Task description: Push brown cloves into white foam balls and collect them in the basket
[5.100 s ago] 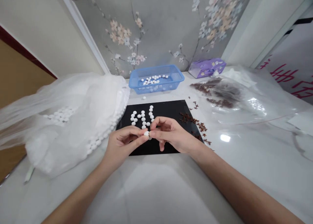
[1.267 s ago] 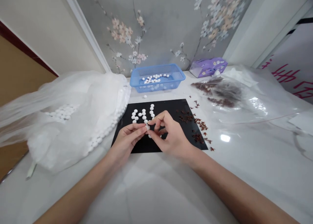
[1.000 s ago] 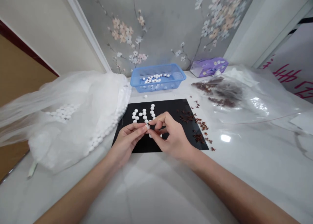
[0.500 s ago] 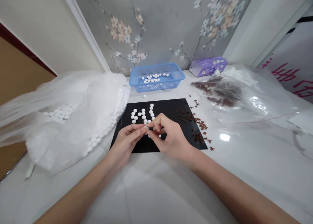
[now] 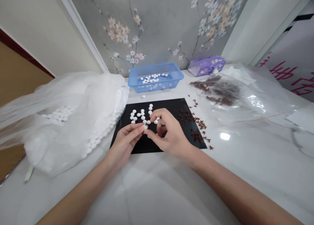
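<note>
Item 1, left hand (image 5: 124, 146): lower centre of the frame, above the black sheet's near edge, fingers extended and closing on one white bead (image 5: 145, 127) at their tips

Item 2, right hand (image 5: 170, 131): just right of the left hand, curled, thumb tip against the same bead from the other side. I log both hands as grasping it between them. The remaining fingers curve over the sheet, and I cannot see them holding anything

Item 3, black sheet (image 5: 173, 103): flat on the white tabletop (image 5: 245, 172), under both hands, with a group of white beads (image 5: 138, 115) in short rows and curves just above the hands

Item 4, blue plastic basket (image 5: 157, 89): top centre, holding a loose cluster of beads (image 5: 150, 78), with a single bead (image 5: 143, 96) on the tabletop just in front

Item 5, translucent white bag (image 5: 73, 97): left, with rows of beads inside

Item 6, clear plastic bag (image 5: 245, 103): right, holding dried reddish-brown sprigs (image 5: 220, 94), with loose sprigs (image 5: 198, 125) across the sheet's right side and the tabletop

Item 7, purple tissue box (image 5: 206, 66): upper right, before floral wallpaper (image 5: 171, 22)
</note>
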`<state>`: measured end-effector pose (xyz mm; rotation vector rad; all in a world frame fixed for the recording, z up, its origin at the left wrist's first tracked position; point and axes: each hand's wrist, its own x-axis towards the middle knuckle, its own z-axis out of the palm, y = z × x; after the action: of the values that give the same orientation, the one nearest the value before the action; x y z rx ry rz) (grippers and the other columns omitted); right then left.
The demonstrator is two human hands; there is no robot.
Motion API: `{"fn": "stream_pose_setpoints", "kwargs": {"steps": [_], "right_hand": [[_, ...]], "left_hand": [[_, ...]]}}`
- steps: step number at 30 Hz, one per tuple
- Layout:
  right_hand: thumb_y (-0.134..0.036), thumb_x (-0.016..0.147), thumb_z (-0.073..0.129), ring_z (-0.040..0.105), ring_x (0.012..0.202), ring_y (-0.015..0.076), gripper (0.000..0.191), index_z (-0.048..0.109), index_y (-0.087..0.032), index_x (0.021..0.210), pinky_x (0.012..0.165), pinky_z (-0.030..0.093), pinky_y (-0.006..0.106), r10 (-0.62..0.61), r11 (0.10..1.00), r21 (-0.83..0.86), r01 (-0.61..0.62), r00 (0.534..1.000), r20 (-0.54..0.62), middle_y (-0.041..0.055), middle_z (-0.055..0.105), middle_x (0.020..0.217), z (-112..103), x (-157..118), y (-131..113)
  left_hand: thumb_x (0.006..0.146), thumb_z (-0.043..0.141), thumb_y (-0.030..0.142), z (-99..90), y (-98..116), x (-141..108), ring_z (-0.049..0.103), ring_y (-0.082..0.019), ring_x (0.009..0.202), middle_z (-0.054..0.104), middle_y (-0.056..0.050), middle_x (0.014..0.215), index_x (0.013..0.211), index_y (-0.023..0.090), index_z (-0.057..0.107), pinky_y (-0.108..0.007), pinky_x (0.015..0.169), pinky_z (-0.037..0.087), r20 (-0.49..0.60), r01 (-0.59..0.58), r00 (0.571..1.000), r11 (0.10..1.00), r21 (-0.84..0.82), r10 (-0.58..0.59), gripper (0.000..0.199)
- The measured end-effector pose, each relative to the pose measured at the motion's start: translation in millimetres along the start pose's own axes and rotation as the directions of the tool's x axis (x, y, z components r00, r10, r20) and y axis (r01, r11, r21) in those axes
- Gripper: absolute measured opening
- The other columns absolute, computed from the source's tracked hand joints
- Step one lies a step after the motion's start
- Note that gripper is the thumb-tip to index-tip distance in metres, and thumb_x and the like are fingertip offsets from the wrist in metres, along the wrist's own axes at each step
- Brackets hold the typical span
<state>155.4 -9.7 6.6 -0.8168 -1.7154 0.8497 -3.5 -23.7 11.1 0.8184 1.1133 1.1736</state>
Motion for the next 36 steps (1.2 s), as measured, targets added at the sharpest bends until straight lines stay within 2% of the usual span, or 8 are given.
{"fn": "stream_pose_setpoints", "kwargs": {"steps": [6,11,18,22,26,28,32,36], "right_hand": [[-0.02,0.079,0.058,0.038,0.046,0.0029,0.009,0.055,-0.019,0.087,0.043,0.037,0.018,-0.054,0.996,-0.064,0.055,0.999,0.003,0.0,0.052,0.084,-1,0,2],[-0.015,0.083,0.052,0.04,0.05,0.0042,0.006,0.056,-0.018,0.086,0.046,0.036,0.018,-0.075,0.995,-0.063,0.079,0.994,0.075,0.0004,0.051,0.082,1,-3,6],[-0.016,0.084,0.05,0.04,0.052,0.0055,0.005,0.055,-0.017,0.083,0.049,0.037,0.019,-0.068,0.996,-0.059,0.074,0.994,0.086,-0.0002,0.05,0.079,3,-3,10],[-0.017,0.087,0.046,0.045,0.057,0.0077,0.009,0.055,-0.016,0.085,0.052,0.037,0.02,-0.074,0.975,-0.196,0.108,0.982,0.172,0.0019,0.053,0.082,-3,0,3],[-0.02,0.089,0.039,0.052,0.065,0.0118,0.017,0.055,-0.015,0.092,0.051,0.036,0.022,-0.068,0.856,-0.463,0.228,0.939,0.336,0.0064,0.057,0.091,-15,6,-6],[-0.023,0.088,0.042,0.055,0.068,0.0134,0.018,0.054,-0.015,0.1,0.05,0.036,0.023,-0.045,0.794,-0.553,0.253,0.931,0.361,0.0071,0.057,0.099,-23,10,-6],[-0.02,0.086,0.041,0.06,0.071,0.0163,0.033,0.047,-0.018,0.119,0.05,0.038,0.027,0.11,0.61,-0.789,0.074,0.978,0.177,0.0086,0.054,0.116,-41,19,7],[-0.009,0.084,0.038,0.063,0.072,0.0173,0.045,0.044,-0.019,0.128,0.05,0.039,0.028,0.289,0.383,-0.915,-0.125,0.957,-0.009,0.0096,0.052,0.122,-57,24,26]], "left_hand": [[0.066,0.075,0.023,1.6,2,-1,0.063,-0.005,0.073,0.072,0.004,0.075,0.073,0.02,0.072,-0.008,0.069,0.048,0.009,-0.009,1.0,1.0,-0.006,0.009,0.008],[0.067,0.074,0.023,-3.0,-2,0,0.063,-0.005,0.072,0.072,0.003,0.074,0.073,0.021,0.072,-0.009,0.069,0.047,0.024,-0.002,1.0,0.999,0.039,0.001,0.006],[0.064,0.076,0.024,-7.4,-4,4,0.062,-0.006,0.07,0.072,0.002,0.073,0.071,0.021,0.072,-0.013,0.068,0.047,0.0,-0.008,1.0,0.996,0.093,0.008,0.008],[0.062,0.077,0.025,-5.0,-1,5,0.061,-0.009,0.066,0.07,0.001,0.07,0.07,0.02,0.072,-0.017,0.064,0.047,-0.016,-0.006,1.0,0.99,0.14,0.009,0.011],[0.063,0.076,0.027,-0.4,5,2,0.062,-0.011,0.074,0.071,-0.001,0.078,0.076,0.021,0.072,-0.019,0.07,0.047,-0.014,-0.013,1.0,0.971,0.239,0.017,0.015],[0.065,0.075,0.027,0.4,8,0,0.061,-0.012,0.081,0.071,0.0,0.085,0.087,0.024,0.072,-0.02,0.075,0.047,-0.007,-0.041,0.999,0.955,0.293,0.045,0.023],[0.065,0.075,0.029,-1.6,11,-2,0.058,-0.013,0.089,0.068,0.001,0.092,0.094,0.028,0.07,-0.02,0.08,0.045,-0.007,-0.123,0.991,0.913,0.389,0.137,0.028],[0.063,0.076,0.03,-3.8,11,0,0.056,-0.012,0.081,0.066,0.002,0.084,0.076,0.026,0.071,-0.019,0.072,0.045,0.024,-0.187,0.98,0.88,0.438,0.196,0.014]]}}
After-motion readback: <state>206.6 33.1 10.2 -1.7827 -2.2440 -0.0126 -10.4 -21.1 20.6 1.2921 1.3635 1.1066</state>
